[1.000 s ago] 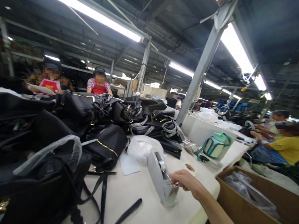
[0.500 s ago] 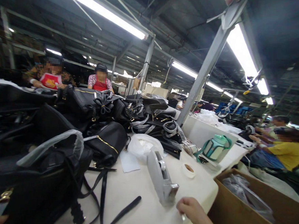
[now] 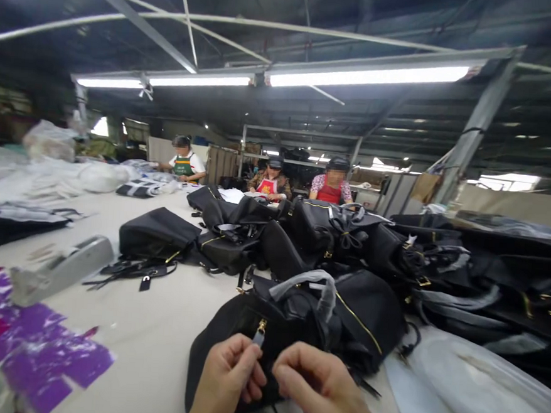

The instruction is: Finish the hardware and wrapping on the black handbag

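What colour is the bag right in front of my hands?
The bag is black, best seen in the head view.

The soft black bag (image 3: 217, 325) rests on the pale tabletop (image 3: 152, 349) — its handle (image 3: 328, 295) arching up in cloudy plastic wrap, its gold-coloured fitting (image 3: 261, 326) bearing a short greyish tab (image 3: 259, 338) — with its lower front partly hidden.

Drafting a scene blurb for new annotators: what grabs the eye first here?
First, the heap of black bags spread from the table's middle to the right edge, with gold zips glinting. Next, at bottom centre, the left hand and right hand over the nearest bag. Then the shiny purple patch at lower left, beside a grey tape dispenser.
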`<action>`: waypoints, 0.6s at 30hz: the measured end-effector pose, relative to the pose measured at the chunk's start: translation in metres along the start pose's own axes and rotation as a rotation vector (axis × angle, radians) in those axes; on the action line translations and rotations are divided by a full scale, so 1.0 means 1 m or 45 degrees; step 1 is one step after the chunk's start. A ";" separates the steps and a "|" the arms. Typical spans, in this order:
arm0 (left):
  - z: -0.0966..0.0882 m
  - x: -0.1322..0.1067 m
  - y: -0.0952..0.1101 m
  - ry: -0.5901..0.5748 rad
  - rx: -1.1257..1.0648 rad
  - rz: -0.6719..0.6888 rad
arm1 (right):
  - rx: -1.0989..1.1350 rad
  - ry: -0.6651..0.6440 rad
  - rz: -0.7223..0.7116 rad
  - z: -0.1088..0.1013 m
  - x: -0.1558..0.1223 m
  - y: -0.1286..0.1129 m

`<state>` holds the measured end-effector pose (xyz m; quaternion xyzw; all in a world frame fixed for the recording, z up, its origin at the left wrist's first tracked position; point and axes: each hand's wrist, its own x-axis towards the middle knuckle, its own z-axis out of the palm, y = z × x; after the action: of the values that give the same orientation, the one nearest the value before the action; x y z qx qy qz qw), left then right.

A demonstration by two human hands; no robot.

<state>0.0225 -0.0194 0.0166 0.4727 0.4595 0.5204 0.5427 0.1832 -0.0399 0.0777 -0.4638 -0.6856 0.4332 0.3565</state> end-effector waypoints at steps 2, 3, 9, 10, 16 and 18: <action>0.000 -0.002 -0.001 -0.011 -0.004 -0.004 | -0.069 0.052 -0.034 0.008 0.023 -0.008; 0.000 -0.003 -0.002 -0.007 -0.006 -0.005 | -0.112 0.086 -0.030 0.011 0.031 -0.008; 0.001 -0.006 -0.002 0.045 0.012 0.018 | -0.302 0.131 0.025 0.015 0.044 0.011; 0.001 -0.006 -0.002 0.054 0.028 0.022 | -0.319 0.139 0.027 0.016 0.044 0.011; 0.003 -0.009 -0.001 0.126 0.142 0.118 | -0.375 0.163 0.082 0.017 0.050 0.007; 0.005 -0.011 -0.002 0.170 0.178 0.167 | -0.372 0.177 0.093 0.018 0.052 0.009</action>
<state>0.0271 -0.0303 0.0151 0.5028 0.4979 0.5519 0.4412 0.1542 0.0059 0.0674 -0.5643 -0.6977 0.3084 0.3157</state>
